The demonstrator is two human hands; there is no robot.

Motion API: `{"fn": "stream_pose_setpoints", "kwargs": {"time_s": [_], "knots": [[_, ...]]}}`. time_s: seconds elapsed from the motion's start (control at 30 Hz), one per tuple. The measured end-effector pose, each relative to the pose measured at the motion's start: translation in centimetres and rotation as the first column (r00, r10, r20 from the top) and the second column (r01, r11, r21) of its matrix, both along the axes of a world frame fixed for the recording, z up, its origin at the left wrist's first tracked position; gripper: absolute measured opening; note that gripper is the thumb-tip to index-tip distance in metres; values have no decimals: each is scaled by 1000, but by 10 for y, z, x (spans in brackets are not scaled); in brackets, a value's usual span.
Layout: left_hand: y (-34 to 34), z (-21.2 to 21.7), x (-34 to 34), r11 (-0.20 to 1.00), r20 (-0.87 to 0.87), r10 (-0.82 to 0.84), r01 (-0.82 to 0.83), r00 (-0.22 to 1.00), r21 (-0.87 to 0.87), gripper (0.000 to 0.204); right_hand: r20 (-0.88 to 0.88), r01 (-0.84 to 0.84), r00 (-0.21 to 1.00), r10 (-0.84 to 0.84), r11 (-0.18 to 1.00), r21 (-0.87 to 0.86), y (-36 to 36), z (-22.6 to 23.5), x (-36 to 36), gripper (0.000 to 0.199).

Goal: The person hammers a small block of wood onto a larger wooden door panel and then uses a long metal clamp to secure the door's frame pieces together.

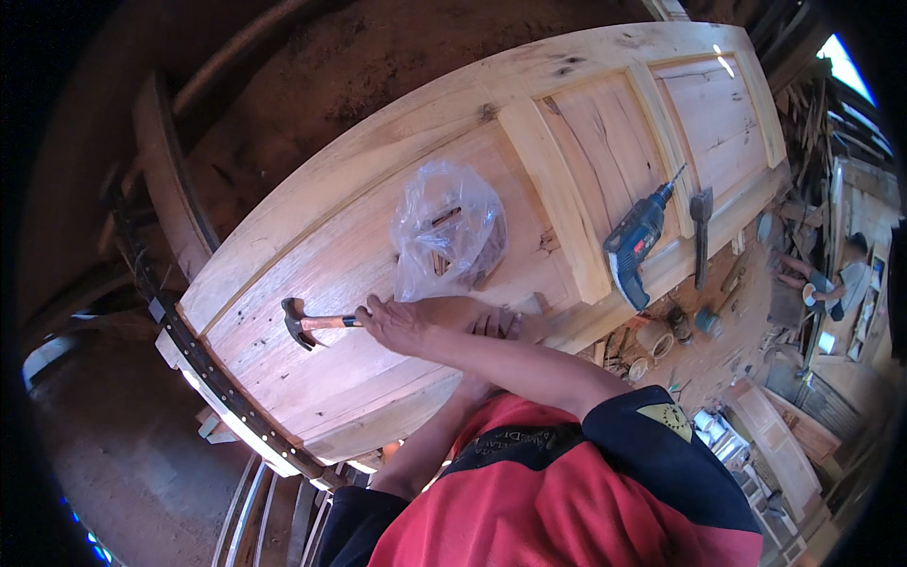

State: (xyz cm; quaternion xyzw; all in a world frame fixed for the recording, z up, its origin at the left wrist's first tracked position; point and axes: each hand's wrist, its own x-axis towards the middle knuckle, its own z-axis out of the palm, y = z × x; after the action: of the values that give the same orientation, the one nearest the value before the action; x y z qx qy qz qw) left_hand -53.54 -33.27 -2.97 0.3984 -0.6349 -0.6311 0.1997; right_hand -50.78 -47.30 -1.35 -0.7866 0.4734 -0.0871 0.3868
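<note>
A large pale wooden door (321, 255) with recessed panels lies in front of me. My right hand (392, 324) is closed round the handle of a claw hammer (326, 322), whose dark head points left above the door's left panel. Under my right forearm, my left hand (496, 324) shows only in part, its fingers curled by the door's near edge; what it grips is hidden. Just beyond my hands sits a clear plastic bag (449, 222), with small dark pieces showing inside it.
A blue power drill (635, 241) with a bit fitted lies on the door's right part, beside a dark-headed hammer (701, 236). Buckets (654, 337) stand on the ground past the near edge. Another person (841, 288) sits far right among stacked boards. A dark studded strip (241, 392) runs along the left end.
</note>
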Motion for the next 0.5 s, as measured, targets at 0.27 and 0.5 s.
{"fn": "stream_pose_setpoints", "kwargs": {"time_s": [0.27,0.5], "knots": [[-19,20,2,860,360,-84,250,929,-445,66,-50,-65,995,80,966,250,6,36,-60,44],[21,14,8,894,321,-81,211,944,-395,77,56,-72,997,60,967,246,75,108,-203,44]]}}
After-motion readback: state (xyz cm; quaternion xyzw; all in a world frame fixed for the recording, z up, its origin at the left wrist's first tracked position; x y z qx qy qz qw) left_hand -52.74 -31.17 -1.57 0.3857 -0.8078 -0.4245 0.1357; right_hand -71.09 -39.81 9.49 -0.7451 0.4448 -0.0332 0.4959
